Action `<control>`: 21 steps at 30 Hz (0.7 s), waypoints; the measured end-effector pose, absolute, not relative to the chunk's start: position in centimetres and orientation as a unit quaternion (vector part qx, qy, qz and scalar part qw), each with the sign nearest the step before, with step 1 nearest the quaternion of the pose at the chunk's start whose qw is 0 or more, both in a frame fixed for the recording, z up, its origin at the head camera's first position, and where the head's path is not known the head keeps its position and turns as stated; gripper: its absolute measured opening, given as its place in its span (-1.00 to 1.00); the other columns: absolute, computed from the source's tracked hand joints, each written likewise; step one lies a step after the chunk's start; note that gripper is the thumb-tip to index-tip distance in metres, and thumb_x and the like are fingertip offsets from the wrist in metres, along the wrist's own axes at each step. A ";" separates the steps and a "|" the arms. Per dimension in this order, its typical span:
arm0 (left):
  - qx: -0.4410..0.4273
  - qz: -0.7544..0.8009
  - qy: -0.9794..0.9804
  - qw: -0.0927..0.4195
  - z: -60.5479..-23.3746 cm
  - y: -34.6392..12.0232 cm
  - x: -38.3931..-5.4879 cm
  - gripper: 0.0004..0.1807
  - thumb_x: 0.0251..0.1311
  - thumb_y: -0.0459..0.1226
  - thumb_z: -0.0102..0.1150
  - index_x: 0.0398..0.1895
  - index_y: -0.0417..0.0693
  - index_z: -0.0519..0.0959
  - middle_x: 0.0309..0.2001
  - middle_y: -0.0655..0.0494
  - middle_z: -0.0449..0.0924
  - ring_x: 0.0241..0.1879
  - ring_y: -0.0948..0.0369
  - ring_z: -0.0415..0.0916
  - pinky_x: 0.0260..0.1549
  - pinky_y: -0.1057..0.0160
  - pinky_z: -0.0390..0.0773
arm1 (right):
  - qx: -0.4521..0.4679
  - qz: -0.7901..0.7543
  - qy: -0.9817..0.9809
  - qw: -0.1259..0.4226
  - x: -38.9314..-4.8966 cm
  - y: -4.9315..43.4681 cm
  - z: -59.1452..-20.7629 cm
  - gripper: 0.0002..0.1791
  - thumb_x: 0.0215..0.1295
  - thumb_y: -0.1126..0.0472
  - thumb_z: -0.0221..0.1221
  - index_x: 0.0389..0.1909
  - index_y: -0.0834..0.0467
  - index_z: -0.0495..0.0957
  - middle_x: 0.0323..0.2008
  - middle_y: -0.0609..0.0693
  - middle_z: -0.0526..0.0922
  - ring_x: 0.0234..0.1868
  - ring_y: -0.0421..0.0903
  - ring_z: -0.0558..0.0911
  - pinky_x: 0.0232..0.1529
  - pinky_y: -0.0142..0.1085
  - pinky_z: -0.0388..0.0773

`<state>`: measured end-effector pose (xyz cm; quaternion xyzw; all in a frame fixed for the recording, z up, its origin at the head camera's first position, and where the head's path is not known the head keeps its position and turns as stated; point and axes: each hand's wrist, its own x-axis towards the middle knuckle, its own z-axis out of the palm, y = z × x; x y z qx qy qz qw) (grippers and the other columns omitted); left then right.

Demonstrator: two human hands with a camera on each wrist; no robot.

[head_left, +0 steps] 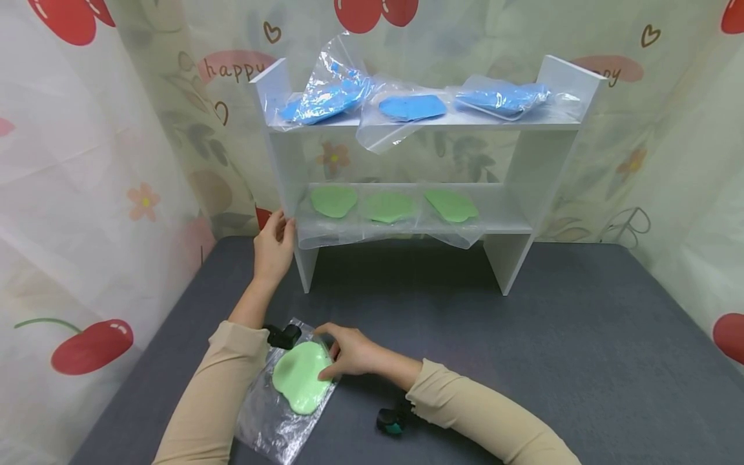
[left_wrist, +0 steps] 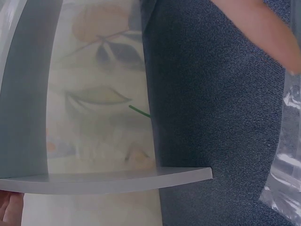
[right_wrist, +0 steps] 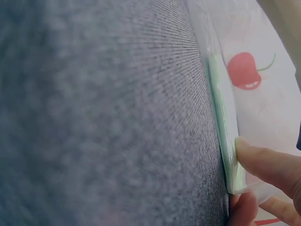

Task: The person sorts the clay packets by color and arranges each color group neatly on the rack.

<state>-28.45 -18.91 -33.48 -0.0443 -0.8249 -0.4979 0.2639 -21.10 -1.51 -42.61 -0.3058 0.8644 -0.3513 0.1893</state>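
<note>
A flat, rounded light-green piece [head_left: 302, 378] lies inside a clear plastic bag [head_left: 270, 426] on the dark tabletop. My right hand [head_left: 351, 352] pinches the right edge of this bag; in the right wrist view the thumb [right_wrist: 263, 162] presses its upper face and fingertips show underneath. Up and to the left, my left hand [head_left: 274, 248] touches the outer left side of a white two-tier shelf [head_left: 407, 127]. Only a bit of the left hand's fingers [left_wrist: 11, 207] appears in the left wrist view, against the outside of the side panel [left_wrist: 108, 183].
Three bagged green pieces [head_left: 391, 206] lie along the lower shelf board, their bags hanging over its front edge. Bagged blue items [head_left: 413, 108] lie on the top board. Printed cloth [head_left: 75, 194] hangs behind and beside the table [head_left: 581, 361].
</note>
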 end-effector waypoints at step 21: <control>-0.042 -0.495 -0.826 0.267 -33.6 -18.9 -28.6 -0.59 0.39 -0.25 -0.11 0.24 -0.20 0.37 0.12 -0.32 0.48 0.13 -0.10 0.48 0.12 0.02 0.49 | -0.376 -0.384 0.817 0.207 -21.5 1.5 -42.4 -0.44 0.13 0.28 0.26 0.20 0.10 0.41 0.24 0.05 0.43 0.26 0.01 0.41 -0.01 -0.37 0.50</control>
